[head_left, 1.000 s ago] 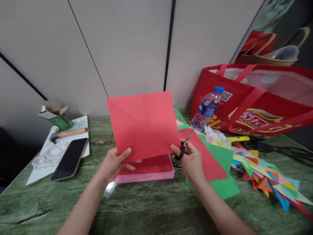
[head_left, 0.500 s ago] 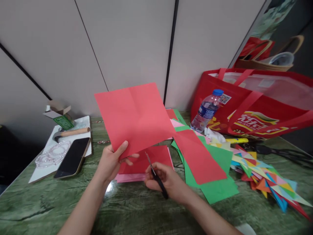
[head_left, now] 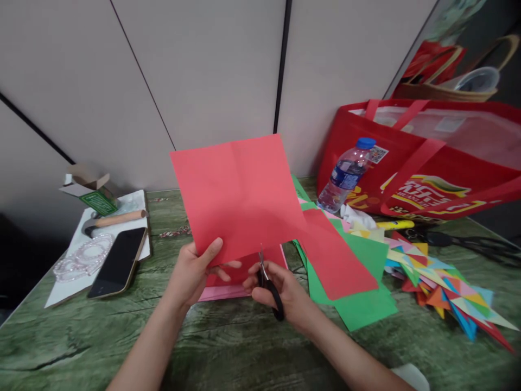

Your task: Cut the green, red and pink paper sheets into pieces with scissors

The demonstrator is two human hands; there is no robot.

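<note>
My left hand (head_left: 194,270) pinches the lower left corner of a creased red paper sheet (head_left: 238,193) and holds it upright above the green table (head_left: 81,342). My right hand (head_left: 280,290) grips small black-handled scissors (head_left: 268,282); their blades point up and touch the sheet's bottom edge near its middle. Under the hands lies a stack of red and pink sheets (head_left: 228,290).
Red and green sheets (head_left: 345,271) lie to the right, then a heap of coloured paper triangles (head_left: 443,282). A water bottle (head_left: 345,174) leans on a red tote bag (head_left: 431,157). At left a phone (head_left: 118,263), bead bracelets (head_left: 83,258), a hammer (head_left: 112,220) and a small box (head_left: 91,193).
My right hand with the scissors came from the sheet's right side down to its bottom edge, and the blades turned upright against it. The sheet tilted left, then straightened.
</note>
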